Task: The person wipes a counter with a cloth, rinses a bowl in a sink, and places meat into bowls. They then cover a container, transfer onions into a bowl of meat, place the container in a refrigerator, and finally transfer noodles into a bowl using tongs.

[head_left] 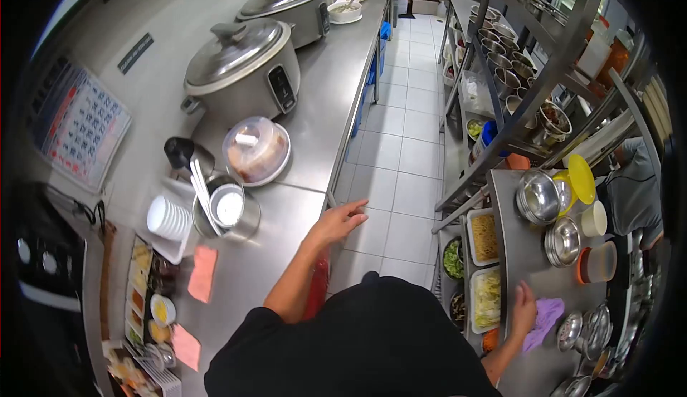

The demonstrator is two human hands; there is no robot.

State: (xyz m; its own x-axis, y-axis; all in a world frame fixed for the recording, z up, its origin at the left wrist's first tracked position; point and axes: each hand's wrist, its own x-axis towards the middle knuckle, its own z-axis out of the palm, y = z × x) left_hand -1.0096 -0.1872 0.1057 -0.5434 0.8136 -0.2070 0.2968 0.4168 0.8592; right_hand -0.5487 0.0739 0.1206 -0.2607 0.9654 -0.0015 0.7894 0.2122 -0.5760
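My left hand point(339, 223) hangs over the aisle just off the edge of the left steel counter point(286, 204). Its fingers are apart and it holds nothing. On the right, my right hand point(524, 311) is at the right steel counter point(533, 275), beside a crumpled purple cloth point(545, 322). Its fingers are partly blurred, and whether they touch the cloth is unclear. Left of that hand sits a tray of cut cabbage point(486, 298). Stacked metal bowls point(537, 197) stand farther up the same counter.
Two large cookers point(240, 68), a covered plate point(256, 150), a metal pot point(247, 214) and pink cloths point(203, 274) are on the left counter. A tiled aisle point(401, 154) runs ahead. A metal rack point(494, 139) rises on the right; part of a person point(633, 189) shows beyond.
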